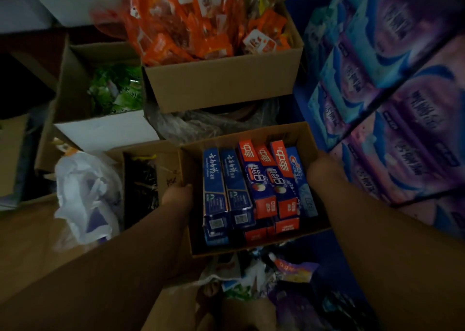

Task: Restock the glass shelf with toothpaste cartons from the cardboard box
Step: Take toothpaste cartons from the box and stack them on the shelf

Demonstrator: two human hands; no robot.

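Between two hands [176, 195], cardboard box [297, 134] holds perhaps six cartons [261, 182].

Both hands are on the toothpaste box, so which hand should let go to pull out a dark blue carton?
Probably the left hand: it grips the cardboard box wall right beside the dark blue cartons. The right hand is past the red cartons.

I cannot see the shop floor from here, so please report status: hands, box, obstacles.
Left hand and right hand each grip a side of the cardboard box. Toothpaste cartons inside, none taken out. Glass shelf not in view.
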